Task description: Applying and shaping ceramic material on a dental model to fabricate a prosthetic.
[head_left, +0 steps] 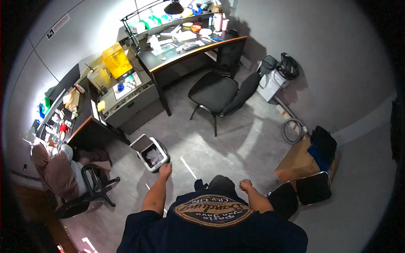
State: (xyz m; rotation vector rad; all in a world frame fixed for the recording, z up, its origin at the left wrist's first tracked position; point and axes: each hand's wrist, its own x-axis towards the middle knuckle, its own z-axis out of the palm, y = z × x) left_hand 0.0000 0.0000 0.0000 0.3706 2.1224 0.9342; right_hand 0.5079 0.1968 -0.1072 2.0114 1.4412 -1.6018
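Observation:
My left hand is closed on the near corner of a small white trash bin, its arm stretched forward and to the left. The bin's lid stands open, and inside lies a crumpled, pale plastic bag against a dark interior. My right hand is a loose fist beside my body, with nothing showing in it. Nearest to that hand are black padded folding chairs at the right.
A black chair stands ahead, before a cluttered desk. A seated person works at the left desk from a wheeled chair. A cardboard box and grey hose lie along the right wall.

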